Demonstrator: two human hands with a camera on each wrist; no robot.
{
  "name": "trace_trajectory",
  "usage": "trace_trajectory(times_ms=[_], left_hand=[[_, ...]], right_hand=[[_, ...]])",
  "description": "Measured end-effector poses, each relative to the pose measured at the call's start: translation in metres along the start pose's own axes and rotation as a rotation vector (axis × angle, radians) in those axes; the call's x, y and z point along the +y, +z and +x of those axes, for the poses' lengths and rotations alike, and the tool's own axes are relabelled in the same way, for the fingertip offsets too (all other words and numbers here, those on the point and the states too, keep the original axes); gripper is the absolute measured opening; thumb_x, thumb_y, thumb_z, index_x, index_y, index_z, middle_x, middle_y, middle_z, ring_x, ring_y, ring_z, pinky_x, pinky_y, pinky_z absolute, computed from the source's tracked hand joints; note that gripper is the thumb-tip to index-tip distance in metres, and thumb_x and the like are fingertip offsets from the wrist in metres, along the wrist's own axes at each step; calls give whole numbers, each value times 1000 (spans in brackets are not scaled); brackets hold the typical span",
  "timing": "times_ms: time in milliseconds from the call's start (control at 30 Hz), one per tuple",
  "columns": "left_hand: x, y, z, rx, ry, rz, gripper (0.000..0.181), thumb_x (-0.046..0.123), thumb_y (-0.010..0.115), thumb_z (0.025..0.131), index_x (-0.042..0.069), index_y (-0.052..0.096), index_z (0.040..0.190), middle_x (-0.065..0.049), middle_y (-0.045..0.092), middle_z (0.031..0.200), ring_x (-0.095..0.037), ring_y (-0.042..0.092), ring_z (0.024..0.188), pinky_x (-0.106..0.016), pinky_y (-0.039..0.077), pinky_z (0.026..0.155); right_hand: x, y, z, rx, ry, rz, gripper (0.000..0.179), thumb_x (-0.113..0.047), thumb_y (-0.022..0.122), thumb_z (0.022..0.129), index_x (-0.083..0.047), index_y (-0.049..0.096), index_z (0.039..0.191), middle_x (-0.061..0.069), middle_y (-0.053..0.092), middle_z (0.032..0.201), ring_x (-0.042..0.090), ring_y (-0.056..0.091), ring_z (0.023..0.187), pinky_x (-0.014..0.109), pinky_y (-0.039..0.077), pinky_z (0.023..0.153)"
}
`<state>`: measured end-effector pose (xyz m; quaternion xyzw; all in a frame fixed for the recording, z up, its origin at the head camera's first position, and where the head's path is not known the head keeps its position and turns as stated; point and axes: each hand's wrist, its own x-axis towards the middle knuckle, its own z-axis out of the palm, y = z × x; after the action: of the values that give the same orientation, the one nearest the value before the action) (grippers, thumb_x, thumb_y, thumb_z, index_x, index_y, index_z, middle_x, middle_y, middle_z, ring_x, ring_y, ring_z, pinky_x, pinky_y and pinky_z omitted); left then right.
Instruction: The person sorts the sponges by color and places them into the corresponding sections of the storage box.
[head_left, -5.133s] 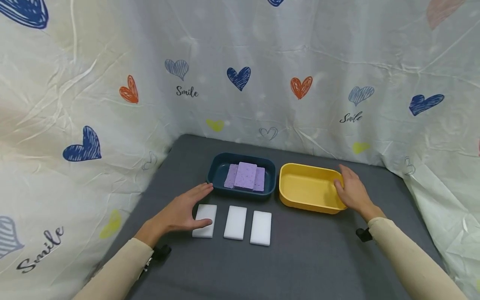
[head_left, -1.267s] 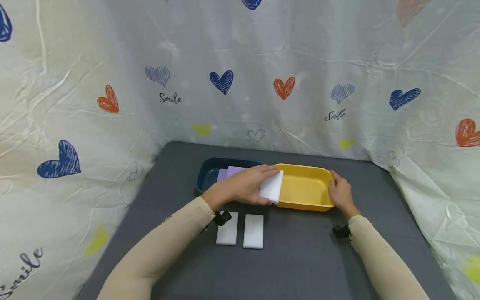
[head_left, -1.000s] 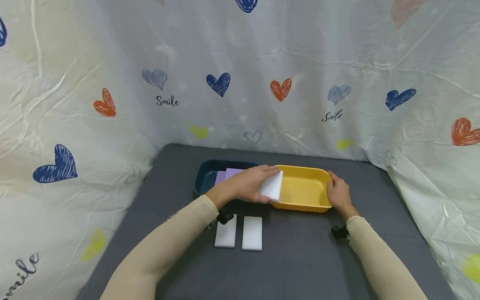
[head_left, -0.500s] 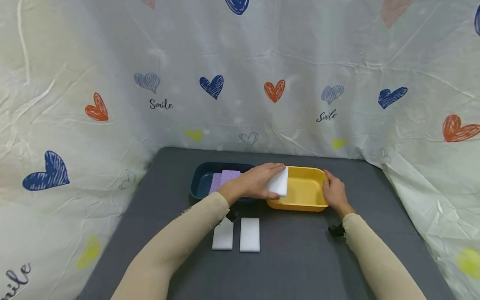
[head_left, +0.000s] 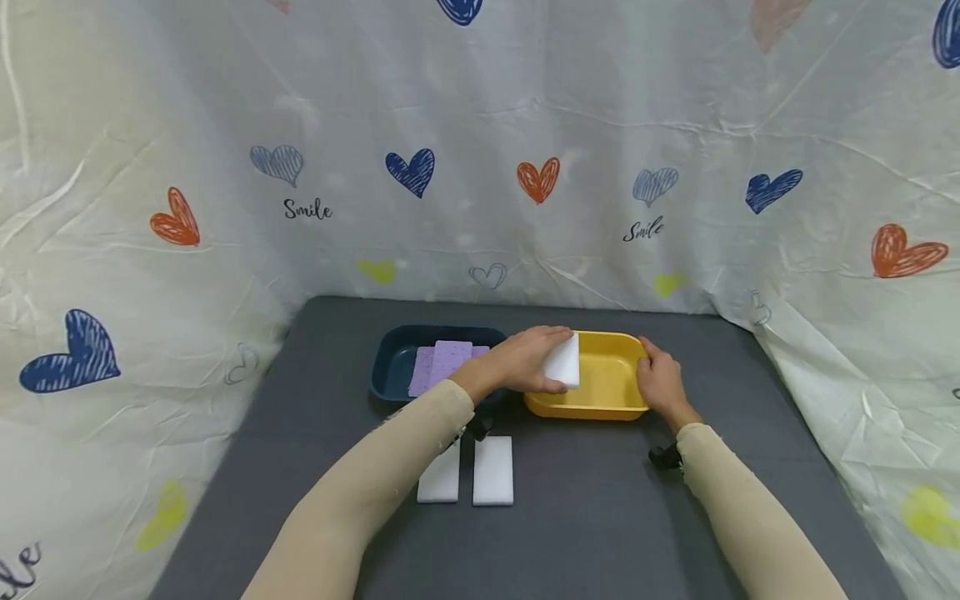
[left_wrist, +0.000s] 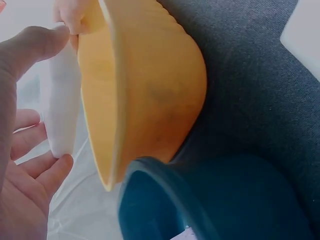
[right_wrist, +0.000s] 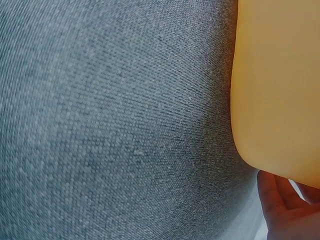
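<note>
Work at a table covered in dark grey woven cloth. A white, rectangular, foam-like block is grasped by the left hand, the thumb set at its near end and fingers at its far end. The block is held above the left part of a yellow, round-cornered plastic tray, apart from the tray floor. The tray's right end is gripped at the rim by the right hand.

Step in hand judged to be a placement, close to its release. For the next move, a straight lowering past the rim, then an opening of the left fingers, seems called for, with the tray kept steady.

Block's long axis: near to far, roughly along the tray's short side. Broad faces appear about level; the thin edge is presented to the left wrist view. No front is distinguishable.

Two matching white blocks are left on the cloth, long axes also near to far. Speckled lavender slabs are contained in a navy plastic tray.
</note>
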<state>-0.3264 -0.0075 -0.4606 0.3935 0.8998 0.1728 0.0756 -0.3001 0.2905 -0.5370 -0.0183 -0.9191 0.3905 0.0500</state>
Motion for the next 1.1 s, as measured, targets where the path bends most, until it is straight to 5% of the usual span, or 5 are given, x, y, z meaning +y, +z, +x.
trace_trajectory(times_ms=[333, 600, 767, 933, 1100], left_hand=[[-1, 17, 16, -38, -2, -5, 95, 47, 84, 95, 4, 41, 168, -14, 47, 172, -30, 50, 155, -44, 39, 131], [6, 33, 28, -59, -17, 12, 94, 47, 83, 95, 3, 42, 167, -15, 45, 173, -30, 46, 158, -42, 34, 134], [12, 38, 33, -76, -39, -11, 95, 48, 83, 95, 5, 41, 168, -14, 43, 174, -31, 45, 159, -43, 35, 133], [15, 42, 39, -80, -38, -4, 95, 50, 83, 96, 5, 41, 168, -14, 43, 175, -31, 44, 160, -42, 35, 133], [15, 50, 46, -81, -49, -3, 94, 49, 84, 95, 5, 43, 167, -12, 47, 172, -29, 48, 157, -42, 38, 132]], right_hand=[[-4, -2, 1, 4, 4, -8, 56, -13, 33, 113, 2, 40, 167, 32, 49, 164, 44, 66, 114, 58, 52, 106], [18, 6, 10, 34, -21, 30, 57, -17, 37, 111, 1, 47, 164, 36, 68, 133, 25, 48, 55, 37, 48, 65], [24, 7, 15, 30, -7, 5, 58, -17, 33, 112, 0, 44, 166, 33, 70, 115, 24, 47, 53, 36, 49, 65], [8, 0, 5, 22, -1, -4, 57, -14, 34, 112, 2, 43, 166, 34, 57, 156, 27, 53, 66, 44, 53, 82], [6, 1, 4, 25, -5, 16, 57, -15, 34, 111, 2, 44, 165, 35, 56, 155, 29, 55, 67, 47, 54, 83]])
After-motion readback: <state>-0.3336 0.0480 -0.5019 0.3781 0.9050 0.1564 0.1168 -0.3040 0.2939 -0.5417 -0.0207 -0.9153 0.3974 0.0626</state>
